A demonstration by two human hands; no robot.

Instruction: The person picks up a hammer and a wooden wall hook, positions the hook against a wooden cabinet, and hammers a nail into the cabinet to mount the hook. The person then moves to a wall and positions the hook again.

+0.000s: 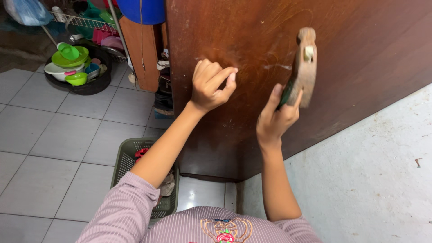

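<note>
Tiles of pale grey floor (pixel 54 135) fill the left side, and at their far edge a black basin (pixel 92 85) holds green plastic bowls (pixel 69 56) and plates, with a wire rack (pixel 85 21) of more plastic ware behind it. A pale blue plastic bag (pixel 28 11) sits in the top left corner, and a blue round tub (pixel 140 11) hangs at the top edge. Nearer the person stands a green plastic basket (pixel 130 153) with odd bits inside (partly hidden by the striped sleeve).

Next comes the left hand (pixel 209 85), raised against the dark brown wooden door (pixel 360 49); its fingers are curled in, thumb and forefinger pinched together at the wood. Whether something small sits between them cannot be told.

Further right, the right hand (pixel 275 118) is closed around the dark green handle of a hammer (pixel 302 67), whose worn, rusty head is lifted and blurred just in front of the door, right of the pinched fingers. A rough whitish wall (pixel 369 180) fills the lower right.
</note>
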